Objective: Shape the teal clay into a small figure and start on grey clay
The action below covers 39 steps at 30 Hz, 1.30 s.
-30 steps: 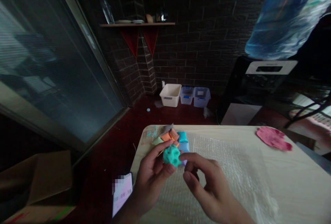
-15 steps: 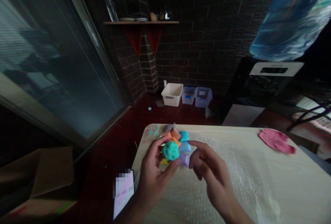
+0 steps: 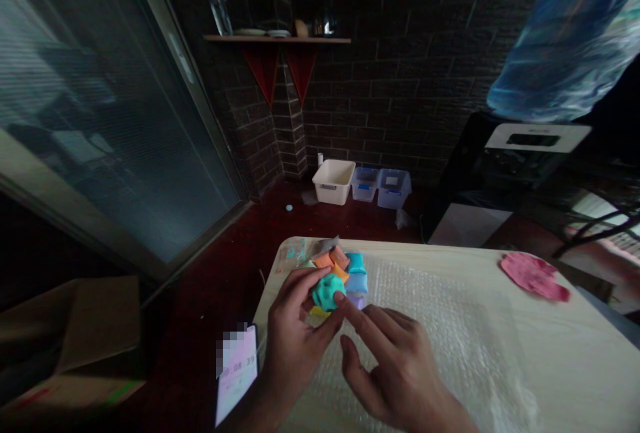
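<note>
Clay ball (image 3: pixel 326 290), turquoise, dimpled, presumably light, soft and easily dented, best cradled by its sides, sits in left hand (image 3: pixel 294 331) with fingers curled, right hand (image 3: pixel 403 353) half-open, index fingertip (image 3: pixel 340 297) touching at four o'clock, packets (image 3: pixel 357 282) beyond at one o'clock.

It looks like a room for staff or visitors, home or business I can't tell: a water cooler (image 3: pixel 515 173), a table (image 3: pixel 590 346) beside it, a shelf (image 3: pixel 280 39) and glass door (image 3: pixel 125 119) left of it, brick walls (image 3: pixel 390 73).
</note>
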{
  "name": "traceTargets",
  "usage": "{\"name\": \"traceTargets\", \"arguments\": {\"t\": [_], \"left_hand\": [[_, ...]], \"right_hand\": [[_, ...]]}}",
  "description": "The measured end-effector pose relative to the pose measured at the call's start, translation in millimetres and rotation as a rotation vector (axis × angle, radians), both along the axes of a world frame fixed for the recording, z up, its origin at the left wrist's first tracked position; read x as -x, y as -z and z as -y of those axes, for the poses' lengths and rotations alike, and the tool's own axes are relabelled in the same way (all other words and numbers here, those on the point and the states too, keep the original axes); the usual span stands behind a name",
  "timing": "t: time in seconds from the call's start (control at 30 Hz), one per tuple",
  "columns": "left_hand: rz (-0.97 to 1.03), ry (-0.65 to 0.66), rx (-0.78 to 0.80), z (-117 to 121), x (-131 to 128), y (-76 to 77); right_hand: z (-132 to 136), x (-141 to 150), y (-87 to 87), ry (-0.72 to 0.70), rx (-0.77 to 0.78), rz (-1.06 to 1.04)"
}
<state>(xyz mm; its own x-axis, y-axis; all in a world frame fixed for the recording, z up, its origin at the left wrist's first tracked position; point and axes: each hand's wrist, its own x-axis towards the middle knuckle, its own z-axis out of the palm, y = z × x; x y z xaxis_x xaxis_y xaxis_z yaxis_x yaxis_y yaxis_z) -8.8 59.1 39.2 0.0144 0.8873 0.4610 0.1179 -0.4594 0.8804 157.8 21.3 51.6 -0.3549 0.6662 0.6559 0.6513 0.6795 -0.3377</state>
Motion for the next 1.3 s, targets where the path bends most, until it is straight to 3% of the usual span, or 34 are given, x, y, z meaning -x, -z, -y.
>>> {"name": "traceTargets", "arguments": {"t": [0.13, 0.3, 0.6, 0.93, 1.17, 1.3], "left_hand": [[-0.023, -0.008, -0.025, 1, 2, 2.5], [-0.190, -0.052, -0.142, 1, 6, 5.8], [-0.368, -0.126, -0.311, 2, 5, -0.9], [-0.346, -0.090, -0.223, 1, 6, 0.5], [-0.046, 0.033, 0.010, -1, 2, 3.1], [0.009, 0.063, 0.052, -1, 0, 0.9]], "right_hand": [[1, 1, -3.0, -0.018, 0.043, -0.057], [1, -1, -7.5, -0.035, 0.177, -0.138], [-2, -3, -3.3, -0.057, 0.243, -0.162], [-3, -1, 5.6, -0.034, 0.221, -0.146], [-1, -3, -2.0, -0.056, 0.236, -0.262], [0, -5, -7.4, -0.051, 0.238, -0.362]]}}
